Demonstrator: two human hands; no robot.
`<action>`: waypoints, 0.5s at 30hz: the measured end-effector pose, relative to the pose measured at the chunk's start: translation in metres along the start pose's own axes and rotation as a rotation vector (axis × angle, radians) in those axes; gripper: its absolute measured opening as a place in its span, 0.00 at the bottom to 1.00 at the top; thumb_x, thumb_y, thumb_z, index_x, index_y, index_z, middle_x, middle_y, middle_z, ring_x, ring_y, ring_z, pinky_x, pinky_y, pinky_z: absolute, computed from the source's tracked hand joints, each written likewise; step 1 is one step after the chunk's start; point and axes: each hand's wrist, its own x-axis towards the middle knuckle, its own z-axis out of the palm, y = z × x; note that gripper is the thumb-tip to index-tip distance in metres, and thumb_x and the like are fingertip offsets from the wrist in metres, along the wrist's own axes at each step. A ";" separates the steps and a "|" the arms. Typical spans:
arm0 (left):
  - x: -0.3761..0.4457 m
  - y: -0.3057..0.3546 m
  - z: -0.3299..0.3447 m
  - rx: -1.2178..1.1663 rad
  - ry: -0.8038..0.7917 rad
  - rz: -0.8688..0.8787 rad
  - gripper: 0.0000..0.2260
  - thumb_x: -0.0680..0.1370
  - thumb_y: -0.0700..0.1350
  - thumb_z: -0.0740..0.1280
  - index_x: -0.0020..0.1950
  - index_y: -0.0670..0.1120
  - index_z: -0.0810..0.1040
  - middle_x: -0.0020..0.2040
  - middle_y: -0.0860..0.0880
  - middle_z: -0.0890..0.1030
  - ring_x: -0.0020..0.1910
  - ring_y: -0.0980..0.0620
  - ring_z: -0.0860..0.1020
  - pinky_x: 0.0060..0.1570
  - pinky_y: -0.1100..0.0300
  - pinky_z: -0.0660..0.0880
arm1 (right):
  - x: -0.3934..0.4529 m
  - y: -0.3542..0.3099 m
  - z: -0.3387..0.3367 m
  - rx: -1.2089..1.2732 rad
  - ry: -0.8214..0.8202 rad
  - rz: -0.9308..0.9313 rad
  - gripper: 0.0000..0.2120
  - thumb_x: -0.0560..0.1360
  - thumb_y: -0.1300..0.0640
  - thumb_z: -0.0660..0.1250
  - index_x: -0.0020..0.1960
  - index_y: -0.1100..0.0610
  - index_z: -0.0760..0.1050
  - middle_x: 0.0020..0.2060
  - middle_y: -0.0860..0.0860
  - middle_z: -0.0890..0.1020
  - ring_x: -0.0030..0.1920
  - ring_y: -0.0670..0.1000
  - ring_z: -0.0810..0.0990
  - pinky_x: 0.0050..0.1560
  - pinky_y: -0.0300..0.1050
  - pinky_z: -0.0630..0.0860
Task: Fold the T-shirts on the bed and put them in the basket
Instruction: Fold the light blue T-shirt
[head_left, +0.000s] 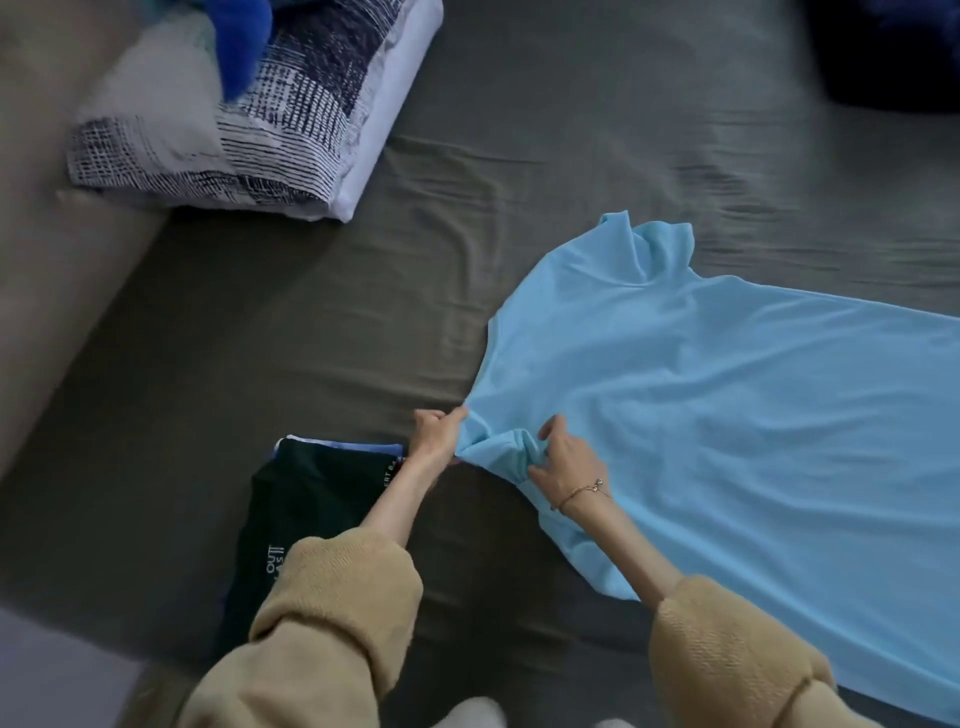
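Note:
A light blue T-shirt lies spread on the grey-brown bed sheet, its body running off to the right. My left hand pinches the shirt's edge by the near sleeve. My right hand grips the bunched sleeve fabric just to the right of it. A stack of folded T-shirts, a black one with white lettering on top, lies at the left of my left forearm. No basket is in view.
A pillow with a dark blue and white pattern lies at the back left, with something bright blue on it. A dark blue object sits at the top right corner. The bed's beige padded edge runs along the left.

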 end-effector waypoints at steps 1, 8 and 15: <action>0.000 -0.005 0.001 -0.086 -0.044 -0.068 0.18 0.76 0.49 0.65 0.61 0.39 0.73 0.58 0.40 0.78 0.54 0.42 0.79 0.37 0.53 0.78 | -0.003 0.003 0.000 0.010 0.028 0.004 0.17 0.72 0.59 0.64 0.59 0.58 0.64 0.46 0.53 0.74 0.52 0.57 0.76 0.40 0.44 0.65; -0.004 -0.028 0.007 -0.106 -0.102 -0.125 0.10 0.75 0.48 0.68 0.48 0.41 0.76 0.38 0.46 0.80 0.31 0.53 0.77 0.29 0.62 0.68 | -0.025 0.013 -0.009 -0.311 0.031 -0.515 0.11 0.73 0.53 0.65 0.53 0.57 0.74 0.45 0.53 0.80 0.47 0.59 0.79 0.47 0.46 0.67; 0.000 -0.040 0.002 -0.121 -0.095 -0.060 0.05 0.77 0.35 0.63 0.48 0.44 0.75 0.42 0.47 0.79 0.34 0.55 0.76 0.35 0.64 0.71 | -0.039 0.009 0.015 -0.750 -0.076 -0.414 0.18 0.77 0.57 0.57 0.66 0.58 0.63 0.52 0.56 0.81 0.53 0.59 0.80 0.41 0.45 0.61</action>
